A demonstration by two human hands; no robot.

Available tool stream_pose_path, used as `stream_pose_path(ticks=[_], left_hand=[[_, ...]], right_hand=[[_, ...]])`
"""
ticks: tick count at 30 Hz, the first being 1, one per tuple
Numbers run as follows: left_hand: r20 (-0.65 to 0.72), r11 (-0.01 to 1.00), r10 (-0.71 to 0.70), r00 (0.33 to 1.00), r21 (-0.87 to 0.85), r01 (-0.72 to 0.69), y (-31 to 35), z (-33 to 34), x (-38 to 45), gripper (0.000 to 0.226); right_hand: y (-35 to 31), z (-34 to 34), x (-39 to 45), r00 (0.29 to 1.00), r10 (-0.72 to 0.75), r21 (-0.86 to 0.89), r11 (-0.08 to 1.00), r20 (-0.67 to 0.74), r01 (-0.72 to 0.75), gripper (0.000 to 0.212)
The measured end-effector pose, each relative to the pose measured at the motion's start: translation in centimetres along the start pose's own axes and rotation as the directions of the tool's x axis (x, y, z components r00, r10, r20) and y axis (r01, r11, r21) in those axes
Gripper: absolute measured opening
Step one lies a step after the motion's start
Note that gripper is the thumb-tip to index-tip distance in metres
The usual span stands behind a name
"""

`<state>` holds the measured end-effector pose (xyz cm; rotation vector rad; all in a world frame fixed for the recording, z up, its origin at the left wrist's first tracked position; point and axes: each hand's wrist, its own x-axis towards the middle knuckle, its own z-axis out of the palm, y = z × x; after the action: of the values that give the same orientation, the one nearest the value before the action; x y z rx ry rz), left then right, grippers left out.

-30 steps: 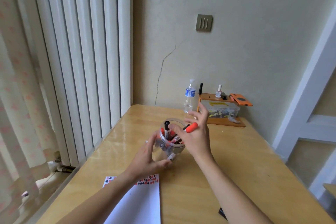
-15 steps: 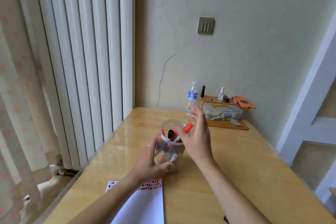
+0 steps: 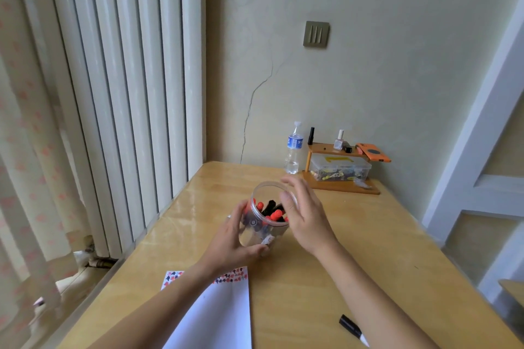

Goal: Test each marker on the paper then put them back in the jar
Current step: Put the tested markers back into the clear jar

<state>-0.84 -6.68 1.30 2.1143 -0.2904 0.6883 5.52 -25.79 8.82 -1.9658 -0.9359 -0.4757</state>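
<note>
A glossy light-wood table (image 3: pixel 354 235) stands in a corner. Behind it rises a pale cream plaster wall (image 3: pixel 382 79) with a thin crack (image 3: pixel 255 110) and a grey switch plate (image 3: pixel 316 34). White vertical blinds (image 3: pixel 127 93) hang left, beside a pink-patterned sheer curtain (image 3: pixel 25 178).

Bare tabletop (image 3: pixel 368 235) lies open right of the jar (image 3: pixel 266 224), while the paper (image 3: pixel 224 312) and a loose marker (image 3: pixel 353 329) crowd the near edge.

We see a clear jar (image 3: pixel 265 224) upright, holding red and black markers (image 3: pixel 270 211). Nearer us than the jar lies white paper (image 3: pixel 218 317) with test marks; right of that, one black marker (image 3: pixel 353 329).
</note>
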Motion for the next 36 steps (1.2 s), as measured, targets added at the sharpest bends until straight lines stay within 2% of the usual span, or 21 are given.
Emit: stream_pose_path(ticks=[2, 3, 4, 5, 6, 7, 8, 10, 12, 14, 17, 19, 20, 21, 24, 26, 27, 29, 31, 33, 36], left_hand=[[0.018, 1.000, -0.001, 1.000, 0.004, 0.000, 0.4, 0.5, -0.1, 0.092], [0.028, 1.000, -0.001, 1.000, 0.004, 0.001, 0.4, 0.9, -0.2, 0.094], [0.036, 1.000, 0.005, 0.999, 0.013, -0.005, 0.4, 1.2, -0.2, 0.096], [0.042, 0.999, 0.015, 0.999, 0.033, -0.016, 0.4, 1.6, -0.2, 0.098], [0.049, 0.998, 0.024, 0.999, 0.055, -0.027, 0.4, 2.0, -0.2, 0.099], [0.052, 0.997, 0.036, 0.998, 0.070, -0.039, 0.6, 2.3, -0.1, 0.099], [0.053, 0.996, 0.046, 0.998, 0.075, -0.050, 0.8, 2.5, -0.1, 0.099], [0.057, 0.996, 0.058, 0.997, 0.063, -0.061, 1.4, 2.8, 0.0, 0.098], [0.058, 0.996, 0.066, 0.996, 0.053, -0.069, 1.9, 3.3, -0.1, 0.098], [0.064, 0.995, 0.080, 0.995, 0.049, -0.083, 2.4, 4.0, -0.4, 0.099], [0.086, 0.991, 0.124, 0.989, 0.035, -0.127, 3.4, 4.7, -0.6, 0.097], [0.097, 0.988, 0.146, 0.985, 0.043, -0.151, 3.9, 4.8, -0.7, 0.097], [0.098, 0.987, 0.147, 0.984, 0.045, -0.152, 4.1, 4.8, -0.9, 0.097], [0.099, 0.988, 0.144, 0.985, 0.050, -0.149, 4.2, 4.7, -1.0, 0.097], [0.084, 0.987, 0.132, 0.988, 0.078, -0.139, 4.4, 4.6, -1.6, 0.095], [0.071, 0.990, 0.112, 0.991, 0.079, -0.117, 4.3, 4.5, -1.7, 0.095], [0.061, 0.991, 0.103, 0.993, 0.074, -0.108, 4.2, 4.5, -1.7, 0.094], [0.048, 0.993, 0.083, 0.995, 0.075, -0.087, 3.9, 4.5, -1.6, 0.093], [0.038, 0.994, 0.065, 0.997, 0.086, -0.068, 3.6, 4.4, -1.6, 0.093], [0.029, 0.994, 0.048, 0.998, 0.096, -0.051, 3.2, 4.3, -1.5, 0.092], [0.015, 0.995, 0.028, 1.000, 0.092, -0.029, 2.7, 4.1, -1.5, 0.093]], right_hand=[[0.8, -1.7, -0.6, 0.985, 0.161, 0.007, 0.987, -0.069, -0.161, 0.025], [1.3, -2.7, -0.8, 0.952, 0.304, -0.034, 0.952, -0.032, -0.305, 0.030], [1.8, -3.7, -1.1, 0.880, 0.471, -0.127, 0.878, 0.061, -0.461, 0.035], [2.2, -4.6, -1.5, 0.760, 0.625, -0.265, 0.774, 0.177, -0.575, 0.038], [2.5, -5.4, -2.1, 0.616, 0.734, -0.403, 0.675, 0.286, -0.618, 0.039], [2.8, -6.0, -2.8, 0.487, 0.791, -0.503, 0.611, 0.369, -0.611, 0.043], [3.1, -6.5, -3.5, 0.397, 0.809, -0.558, 0.587, 0.434, -0.587, 0.048], [3.7, -7.0, -4.9, 0.274, 0.810, -0.658, 0.582, 0.519, -0.477, 0.054], [4.1, -7.0, -6.3, 0.143, 0.829, -0.760, 0.554, 0.540, -0.340, 0.053], [4.4, -6.7, -7.3, 0.089, 0.843, -0.800, 0.532, 0.530, -0.278, 0.050], [4.2, -6.6, -8.0, 0.100, 0.845, -0.803, 0.531, 0.525, -0.272, 0.030], [3.5, -6.7, -8.0, 0.150, 0.837, -0.781, 0.546, 0.527, -0.305, 0.020], [3.1, -6.9, -7.8, 0.220, 0.827, -0.756, 0.562, 0.517, -0.336, 0.017], [2.8, -7.1, -7.4, 0.325, 0.813, -0.719, 0.581, 0.484, -0.381, 0.017], [1.6, -8.8, -5.3, 0.685, 0.700, -0.547, 0.661, 0.203, -0.513, 0.010], [0.3, -10.1, -3.8, 0.834, 0.550, -0.382, 0.763, -0.041, -0.521, 0.008], [-0.5, -10.6, -3.1, 0.879, 0.447, -0.313, 0.821, -0.167, -0.477, 0.009], [-2.6, -11.2, -2.2, 0.882, 0.199, -0.217, 0.925, -0.427, -0.313, 0.011], [-4.5, -11.3, -1.7, 0.800, -0.020, -0.147, 0.985, -0.600, -0.086, 0.012], [-6.1, -10.6, -1.8, 0.758, -0.155, -0.136, 0.987, -0.634, 0.088, 0.013], [-7.1, -8.9, -2.6, 0.730, -0.297, -0.197, 0.955, -0.616, 0.222, 0.012]])
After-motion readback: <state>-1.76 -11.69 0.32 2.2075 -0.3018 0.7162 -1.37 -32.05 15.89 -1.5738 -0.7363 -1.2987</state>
